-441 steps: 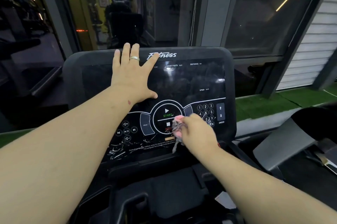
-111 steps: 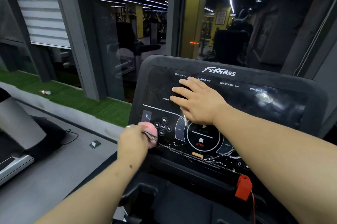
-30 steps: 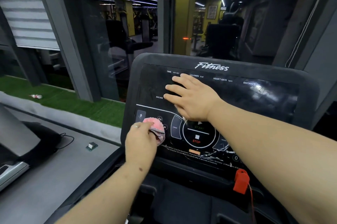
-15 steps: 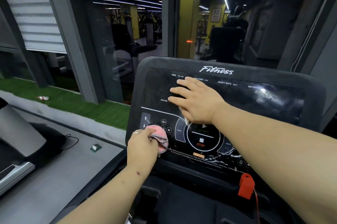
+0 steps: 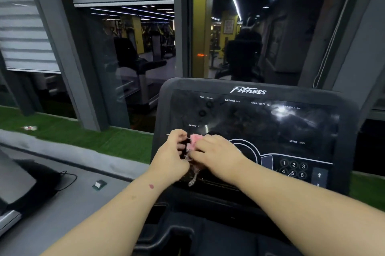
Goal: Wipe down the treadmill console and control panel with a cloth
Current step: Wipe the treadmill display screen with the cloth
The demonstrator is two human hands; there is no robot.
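Observation:
The black treadmill console [image 5: 250, 110] fills the middle right, with the word Fitness at its top and a dark, smeared display. Its control panel [image 5: 291, 168] holds a round start ring and number keys. A small pink cloth [image 5: 194, 141] with a frayed grey edge hanging down sits between both hands, over the panel's left part. My left hand [image 5: 169, 159] pinches the cloth from the left. My right hand [image 5: 216, 154] grips it from the right, fingers curled over it. Most of the cloth is hidden by the hands.
A glass wall [image 5: 145, 58] stands right behind the console. Green turf [image 5: 83, 137] and a grey kerb run along the left. A neighbouring treadmill [image 5: 18, 191] with a black cable lies at the far left. A small box [image 5: 100, 184] sits on the grey floor.
My right hand has left the display and come down to the cloth. Both hands now hold the cloth together over the panel's left part. The view has shifted left.

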